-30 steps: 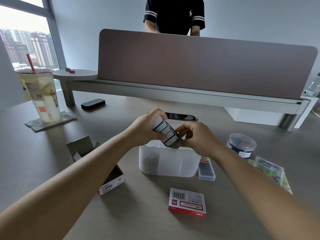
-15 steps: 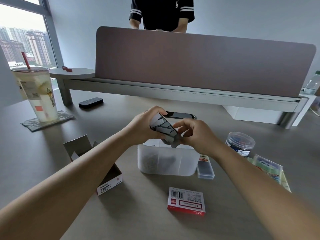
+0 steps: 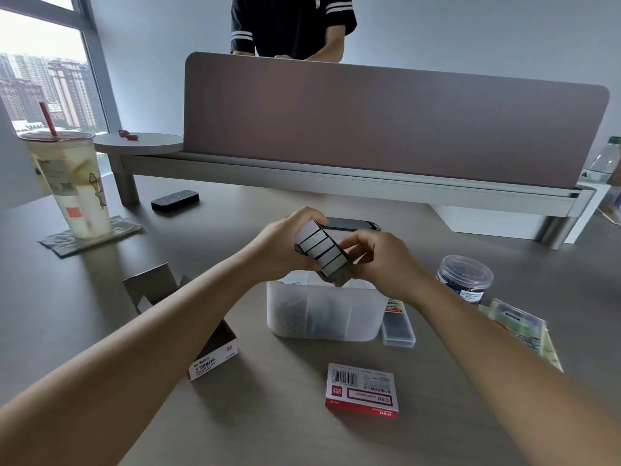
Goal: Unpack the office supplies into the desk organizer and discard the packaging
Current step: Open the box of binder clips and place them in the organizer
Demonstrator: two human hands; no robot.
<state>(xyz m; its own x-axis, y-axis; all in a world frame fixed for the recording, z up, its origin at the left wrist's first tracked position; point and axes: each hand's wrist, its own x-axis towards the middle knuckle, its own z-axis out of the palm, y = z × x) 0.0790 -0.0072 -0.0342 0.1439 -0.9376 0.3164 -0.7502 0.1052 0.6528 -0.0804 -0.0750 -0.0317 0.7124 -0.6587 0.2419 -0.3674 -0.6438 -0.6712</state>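
Both hands hold a small tray of staples (image 3: 322,253), silver blocks in a dark inner box, tilted just above the translucent white desk organizer (image 3: 324,316). My left hand (image 3: 285,245) grips its upper left end, my right hand (image 3: 376,260) pinches its lower right end. Paper clips show through the organizer's left compartment. An opened paper-clip box (image 3: 201,338) lies left of the organizer under my left forearm. A red and white staple box (image 3: 363,390) lies in front of it.
A clear flat case (image 3: 398,326) lies against the organizer's right side. A round clear tub (image 3: 465,277) and plastic packets (image 3: 519,327) sit further right. A drink cup (image 3: 72,183) stands far left, a black eraser (image 3: 174,200) near the screen. A person stands behind the divider (image 3: 386,122).
The staple tray has turned in my hands so its silver blocks face up more flatly. The hands stayed above the organizer; the camera view shifted slightly.
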